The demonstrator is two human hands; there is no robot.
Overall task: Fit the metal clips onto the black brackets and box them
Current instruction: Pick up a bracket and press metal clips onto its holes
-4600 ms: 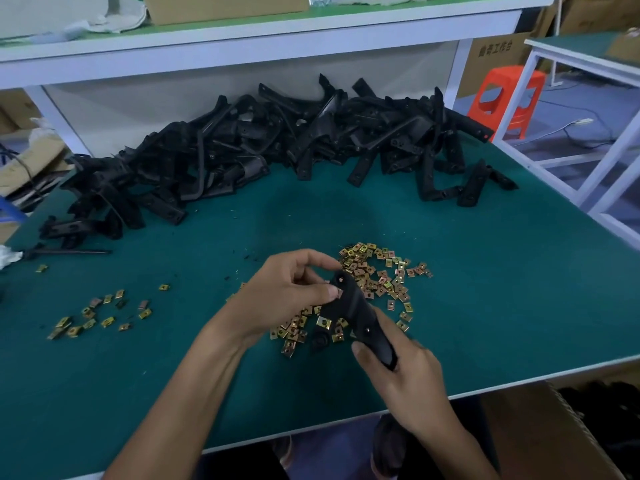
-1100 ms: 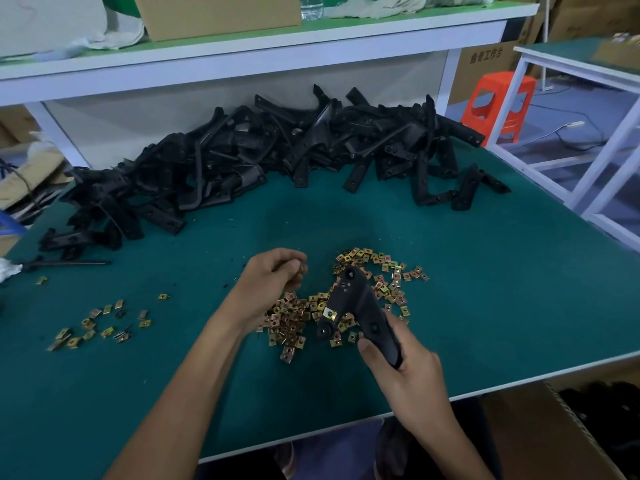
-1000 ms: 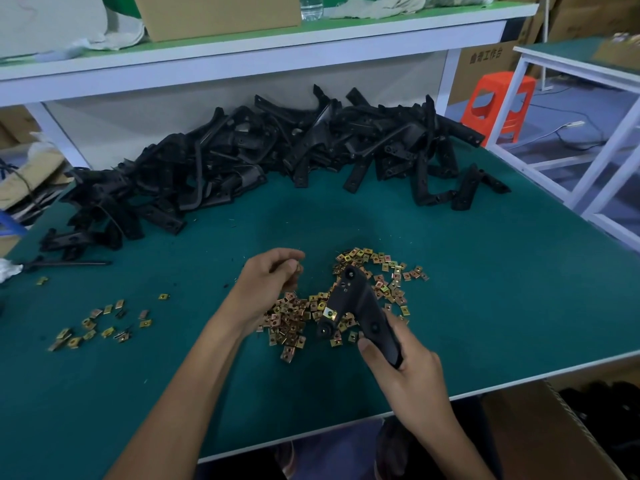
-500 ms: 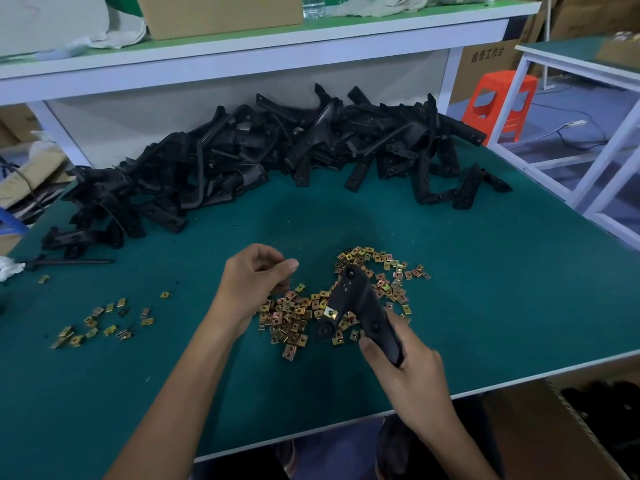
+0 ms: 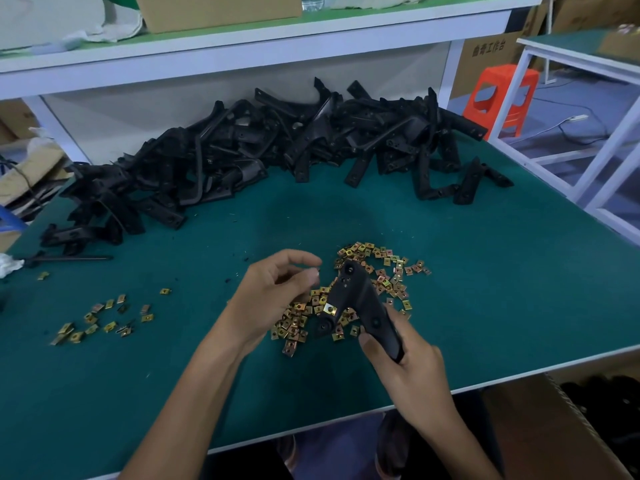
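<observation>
- right hand (image 5: 410,370): fingers and thumb curled round the lower end of one black bracket (image 5: 358,299); upper end free, pointing away from the body and slightly left.
- black bracket: raised above the worktop (image 5: 502,271), directly over the clip heap (image 5: 381,271).
- fitted clip (image 5: 329,309): one brass-coloured clip on the bracket's left-hand lug, up from the grip and clear of the right-hand fingers.
- left hand (image 5: 277,294): just left of the bracket's upper end, not touching it; fingers curled, thumb and forefinger tips (image 5: 313,277) drawn together in a narrow pinch; cannot tell whether a clip sits between them.
- clip heap: loose on the worktop beneath and between both hands, spreading right behind the bracket.
- second scatter of clips (image 5: 104,318): on the worktop well to the left, apart from both hands.
- bracket pile (image 5: 277,150): black brackets heaped along the far edge of the worktop, well beyond both hands.
- cardboard box (image 5: 554,427): below the near right corner of the worktop; dark parts inside, too dim to identify.
</observation>
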